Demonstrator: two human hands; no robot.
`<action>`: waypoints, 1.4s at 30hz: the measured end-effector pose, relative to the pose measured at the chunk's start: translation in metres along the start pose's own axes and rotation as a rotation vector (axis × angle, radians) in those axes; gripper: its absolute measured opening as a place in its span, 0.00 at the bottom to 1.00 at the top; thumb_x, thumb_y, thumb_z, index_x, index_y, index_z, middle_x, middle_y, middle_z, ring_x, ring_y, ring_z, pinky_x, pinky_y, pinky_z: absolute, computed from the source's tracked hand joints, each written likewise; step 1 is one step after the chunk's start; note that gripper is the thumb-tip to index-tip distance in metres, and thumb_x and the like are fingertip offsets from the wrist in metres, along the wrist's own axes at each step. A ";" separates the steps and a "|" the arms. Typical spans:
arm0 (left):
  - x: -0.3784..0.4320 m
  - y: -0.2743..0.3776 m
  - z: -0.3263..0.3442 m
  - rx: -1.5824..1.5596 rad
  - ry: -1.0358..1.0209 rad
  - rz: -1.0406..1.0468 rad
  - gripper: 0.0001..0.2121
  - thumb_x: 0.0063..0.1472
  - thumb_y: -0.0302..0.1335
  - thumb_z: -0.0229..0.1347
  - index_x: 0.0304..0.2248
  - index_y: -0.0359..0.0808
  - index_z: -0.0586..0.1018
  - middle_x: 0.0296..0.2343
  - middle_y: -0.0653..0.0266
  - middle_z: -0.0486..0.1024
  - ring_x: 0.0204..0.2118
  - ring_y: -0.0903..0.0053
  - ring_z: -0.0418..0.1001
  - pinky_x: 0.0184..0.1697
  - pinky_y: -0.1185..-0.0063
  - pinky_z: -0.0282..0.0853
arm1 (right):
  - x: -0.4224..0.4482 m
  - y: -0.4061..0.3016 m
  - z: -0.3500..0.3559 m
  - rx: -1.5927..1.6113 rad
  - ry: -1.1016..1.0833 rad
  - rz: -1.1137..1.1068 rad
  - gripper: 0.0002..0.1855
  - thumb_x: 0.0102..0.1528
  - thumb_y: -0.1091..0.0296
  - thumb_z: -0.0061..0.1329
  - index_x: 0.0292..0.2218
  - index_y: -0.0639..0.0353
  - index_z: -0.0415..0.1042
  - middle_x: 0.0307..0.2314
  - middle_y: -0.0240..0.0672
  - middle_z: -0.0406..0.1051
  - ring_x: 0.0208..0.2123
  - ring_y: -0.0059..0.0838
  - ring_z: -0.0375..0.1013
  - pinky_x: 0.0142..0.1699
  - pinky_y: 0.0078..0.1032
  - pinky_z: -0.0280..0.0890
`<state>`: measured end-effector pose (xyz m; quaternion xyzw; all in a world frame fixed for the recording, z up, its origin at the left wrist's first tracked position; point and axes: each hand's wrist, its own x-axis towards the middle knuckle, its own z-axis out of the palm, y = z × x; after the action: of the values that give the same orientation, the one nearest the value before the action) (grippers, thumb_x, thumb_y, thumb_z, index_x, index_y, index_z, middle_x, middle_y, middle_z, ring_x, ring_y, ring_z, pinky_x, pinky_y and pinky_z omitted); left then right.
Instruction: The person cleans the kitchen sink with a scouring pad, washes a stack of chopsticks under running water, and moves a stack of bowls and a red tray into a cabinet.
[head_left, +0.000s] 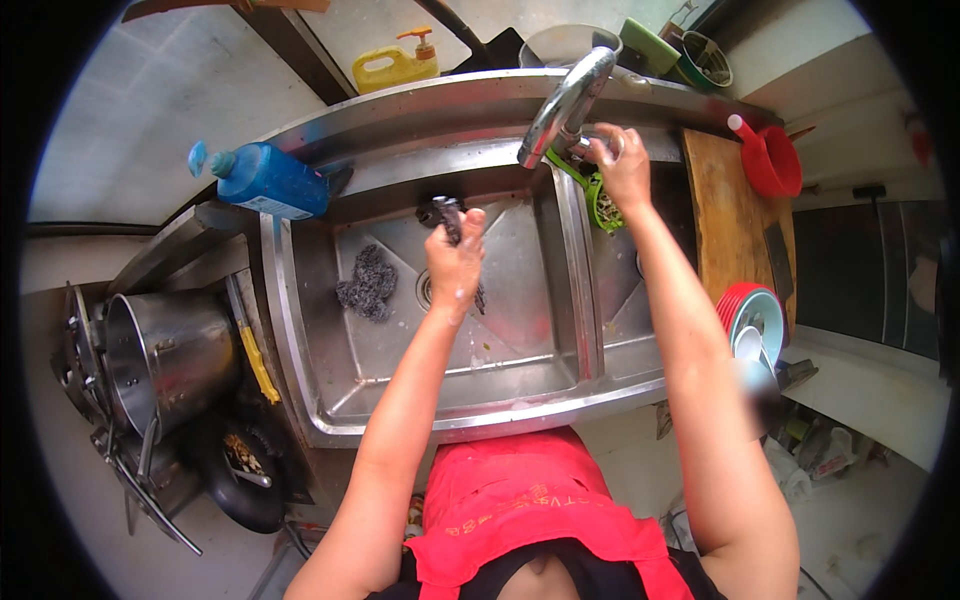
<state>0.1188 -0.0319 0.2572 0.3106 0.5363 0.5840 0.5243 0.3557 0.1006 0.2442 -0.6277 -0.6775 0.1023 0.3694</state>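
Over the left basin of the stainless steel sink (517, 416), my left hand (456, 262) is closed around a dark, wet-looking object (450, 219). One end sticks out above my fingers and another shows below; its exact kind is unclear. White specks, possibly suds, dot the hand. My right hand (628, 166) has its fingers on the handle (592, 144) of the chrome faucet (568, 105), right of the spout. A grey mesh scouring pad (367, 283) lies on the basin floor, left of the drain (424, 289). Below my right hand, a green strainer (602, 206) holds food scraps.
A blue pump bottle (276, 180) sits at the left rim, a yellow pump jug (395, 69) behind. A wooden board (712, 217) covers the right end, with a red dipper (776, 161) and stacked bowls (757, 319). At left are a steel pot (176, 352) and a wok (247, 499).
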 end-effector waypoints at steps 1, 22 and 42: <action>0.000 0.000 0.005 0.037 -0.041 -0.013 0.18 0.58 0.43 0.55 0.21 0.39 0.66 0.14 0.76 0.60 0.14 0.90 0.57 0.15 0.87 0.51 | 0.010 0.014 0.000 -0.021 -0.020 -0.075 0.08 0.51 0.66 0.51 0.33 0.58 0.73 0.27 0.42 0.69 0.29 0.43 0.70 0.35 0.33 0.64; 0.043 -0.006 0.033 0.310 -0.394 -0.067 0.11 0.58 0.37 0.53 0.32 0.37 0.76 0.18 0.74 0.68 0.22 0.88 0.64 0.27 0.83 0.62 | 0.034 0.097 0.041 0.146 -0.111 0.424 0.16 0.57 0.58 0.44 0.29 0.64 0.69 0.22 0.37 0.70 0.25 0.31 0.70 0.32 0.29 0.64; 0.037 -0.011 0.026 0.226 -0.213 0.211 0.36 0.61 0.58 0.28 0.55 0.38 0.64 0.59 0.48 0.48 0.63 0.56 0.41 0.63 0.66 0.35 | -0.105 -0.142 0.063 1.252 -0.364 0.595 0.39 0.57 0.33 0.24 0.62 0.46 0.41 0.59 0.37 0.48 0.56 0.43 0.57 0.53 0.36 0.58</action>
<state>0.1362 0.0094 0.2457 0.4822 0.5044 0.5353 0.4759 0.1994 -0.0031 0.2466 -0.4290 -0.3427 0.6715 0.4977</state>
